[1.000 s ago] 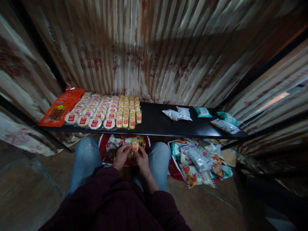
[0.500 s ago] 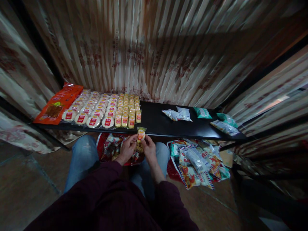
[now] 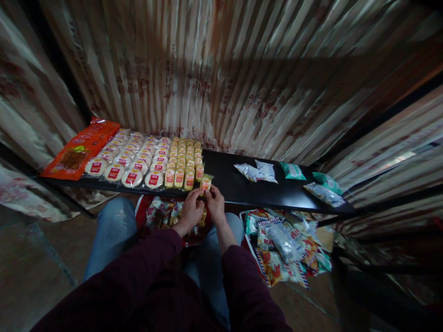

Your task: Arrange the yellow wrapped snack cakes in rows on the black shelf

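The left hand (image 3: 192, 209) and right hand (image 3: 216, 203) hold a yellow packet (image 3: 206, 182) by the black shelf (image 3: 249, 192)'s front edge.

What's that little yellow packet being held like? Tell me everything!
The small yellow packet has a shiny, clear-looking wrapper and a reddish label facing the camera. It's at the front edge of the black shelf, right of similar packets. The left grip and right grip pinch its lower end; shelf contact is unclear.

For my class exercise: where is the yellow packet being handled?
In the head view, the yellow packet is between left hand and right hand, near the black shelf's front edge, right of the yellow rows.
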`<state>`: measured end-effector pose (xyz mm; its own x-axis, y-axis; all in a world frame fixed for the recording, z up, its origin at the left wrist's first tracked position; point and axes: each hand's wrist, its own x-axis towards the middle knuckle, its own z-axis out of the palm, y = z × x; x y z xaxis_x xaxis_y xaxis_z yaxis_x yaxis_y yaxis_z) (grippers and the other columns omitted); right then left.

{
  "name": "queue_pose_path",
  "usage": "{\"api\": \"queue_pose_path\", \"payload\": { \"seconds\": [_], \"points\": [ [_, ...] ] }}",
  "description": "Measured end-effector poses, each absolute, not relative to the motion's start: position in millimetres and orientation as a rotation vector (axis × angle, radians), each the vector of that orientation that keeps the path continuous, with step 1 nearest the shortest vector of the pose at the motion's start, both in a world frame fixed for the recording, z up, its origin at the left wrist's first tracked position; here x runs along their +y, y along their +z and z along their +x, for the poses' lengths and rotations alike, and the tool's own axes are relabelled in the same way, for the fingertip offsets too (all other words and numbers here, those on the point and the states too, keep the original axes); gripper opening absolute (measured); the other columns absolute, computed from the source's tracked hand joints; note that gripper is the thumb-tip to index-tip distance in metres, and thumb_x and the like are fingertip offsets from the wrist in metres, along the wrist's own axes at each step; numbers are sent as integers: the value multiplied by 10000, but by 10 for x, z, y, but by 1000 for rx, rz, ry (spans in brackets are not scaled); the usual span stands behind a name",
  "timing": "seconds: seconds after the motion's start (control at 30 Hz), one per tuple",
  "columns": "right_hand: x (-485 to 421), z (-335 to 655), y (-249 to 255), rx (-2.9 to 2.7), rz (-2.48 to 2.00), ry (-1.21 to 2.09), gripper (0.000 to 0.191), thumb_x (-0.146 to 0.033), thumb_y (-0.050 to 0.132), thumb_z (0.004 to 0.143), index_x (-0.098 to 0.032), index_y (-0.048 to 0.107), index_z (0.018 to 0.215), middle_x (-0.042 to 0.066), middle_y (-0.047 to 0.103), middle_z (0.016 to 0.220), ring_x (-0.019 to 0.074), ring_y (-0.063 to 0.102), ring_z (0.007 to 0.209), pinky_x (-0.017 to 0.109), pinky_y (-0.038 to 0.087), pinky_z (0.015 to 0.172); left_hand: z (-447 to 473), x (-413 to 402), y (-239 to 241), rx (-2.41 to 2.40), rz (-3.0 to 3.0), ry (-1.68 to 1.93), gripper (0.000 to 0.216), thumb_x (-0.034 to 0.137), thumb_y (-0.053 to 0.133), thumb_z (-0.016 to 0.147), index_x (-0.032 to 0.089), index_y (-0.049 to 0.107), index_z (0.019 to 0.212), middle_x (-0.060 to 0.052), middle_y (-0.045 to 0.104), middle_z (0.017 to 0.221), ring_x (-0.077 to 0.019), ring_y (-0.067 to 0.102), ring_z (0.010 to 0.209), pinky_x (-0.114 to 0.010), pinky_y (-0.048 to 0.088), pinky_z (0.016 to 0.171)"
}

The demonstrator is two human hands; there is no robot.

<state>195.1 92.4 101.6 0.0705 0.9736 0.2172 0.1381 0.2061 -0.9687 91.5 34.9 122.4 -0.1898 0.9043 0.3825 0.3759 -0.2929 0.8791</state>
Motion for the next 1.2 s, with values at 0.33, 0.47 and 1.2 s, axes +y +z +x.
{"api": "queue_pose_path", "payload": {
  "seconds": [0.33,0.47,1.2],
  "points": [
    [1028,1906,985,-1369,-1251,890,352,-369,549,783,-182,654,1061,74,718,1016,213,650,885,360,502,861,924,434,1141,1570,1592,1482,392,-1,441,712,154,623,1023,-109,604,1183,-198,558,1158,-406,420,1070],
    [1089,1893,1002,-1364,-1285,875,343,-362,550,778,-189,662,1052,69,721,1008,210,646,888,351,495,864,931,443,1141,1593,1644,1430,430,-10,434,715,174,628,1052,-95,584,1259,-201,532,1210,-417,405,1089],
    [1259,1820,1021,-1450,-1360,708,295,-360,542,801,-192,676,1003,79,693,1011,207,619,917,359,468,902,836,475,1136,1747,2314,975,488,72,420,795,69,568,1260,-167,528,1368,-267,417,1325,-454,390,1093]
  ]
}}
